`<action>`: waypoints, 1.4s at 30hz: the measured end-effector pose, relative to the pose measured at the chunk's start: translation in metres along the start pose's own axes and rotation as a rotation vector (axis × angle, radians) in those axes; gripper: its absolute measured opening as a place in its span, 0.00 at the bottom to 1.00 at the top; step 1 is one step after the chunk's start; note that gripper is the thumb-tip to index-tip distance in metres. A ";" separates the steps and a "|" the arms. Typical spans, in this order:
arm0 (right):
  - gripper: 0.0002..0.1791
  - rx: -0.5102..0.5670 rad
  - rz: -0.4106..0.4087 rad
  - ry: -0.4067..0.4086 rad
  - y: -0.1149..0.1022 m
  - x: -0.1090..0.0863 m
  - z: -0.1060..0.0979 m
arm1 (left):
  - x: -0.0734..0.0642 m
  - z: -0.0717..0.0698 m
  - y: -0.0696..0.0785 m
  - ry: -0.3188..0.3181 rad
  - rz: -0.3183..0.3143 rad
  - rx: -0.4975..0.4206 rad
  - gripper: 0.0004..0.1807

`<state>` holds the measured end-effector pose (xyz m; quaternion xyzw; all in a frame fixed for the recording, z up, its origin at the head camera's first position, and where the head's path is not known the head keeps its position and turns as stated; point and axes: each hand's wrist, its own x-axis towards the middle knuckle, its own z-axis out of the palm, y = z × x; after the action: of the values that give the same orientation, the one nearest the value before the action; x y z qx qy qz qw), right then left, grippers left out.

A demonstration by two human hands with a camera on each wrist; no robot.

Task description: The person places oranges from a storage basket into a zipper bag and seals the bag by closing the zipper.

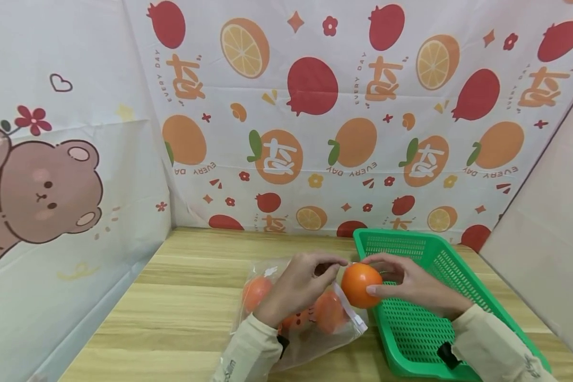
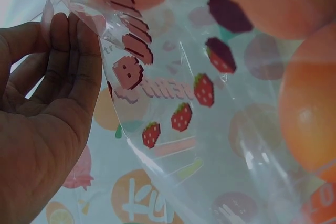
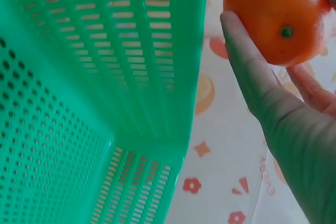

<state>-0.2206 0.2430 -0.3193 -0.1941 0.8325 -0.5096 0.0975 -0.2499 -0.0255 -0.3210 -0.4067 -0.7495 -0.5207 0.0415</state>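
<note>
My right hand holds an orange between thumb and fingers, right at the mouth of a clear zip bag. In the right wrist view the orange's small green stem end shows. With thumb and fingers, my left hand pinches the upper edge of the bag; the left wrist view shows the clear film, printed with strawberries, by those fingers. Several oranges lie inside the bag, partly hidden behind the left forearm. A white slider strip runs along the bag's mouth.
A green plastic basket with slotted walls stands right of the bag, under the right forearm. Both rest on a wood-grain table. Printed cloth hangs behind the table, and a bear-printed sheet hangs at the left.
</note>
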 end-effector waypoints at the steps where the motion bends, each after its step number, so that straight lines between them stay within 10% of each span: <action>1: 0.25 0.002 0.007 0.000 -0.001 0.001 0.002 | 0.000 0.000 0.000 0.000 0.000 -0.004 0.12; 19: 0.30 -0.129 0.008 -0.008 -0.006 0.013 0.019 | 0.000 0.004 -0.001 -0.011 0.026 0.015 0.12; 32: 0.27 -0.165 -0.042 -0.118 -0.007 0.018 0.020 | 0.000 0.008 -0.003 -0.017 0.038 0.034 0.11; 42: 0.19 -0.001 -0.034 -0.319 -0.012 0.025 0.032 | 0.001 0.010 0.000 -0.014 0.034 0.025 0.10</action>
<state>-0.2288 0.2017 -0.3222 -0.2869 0.8034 -0.4732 0.2198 -0.2472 -0.0167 -0.3254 -0.4224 -0.7491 -0.5078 0.0501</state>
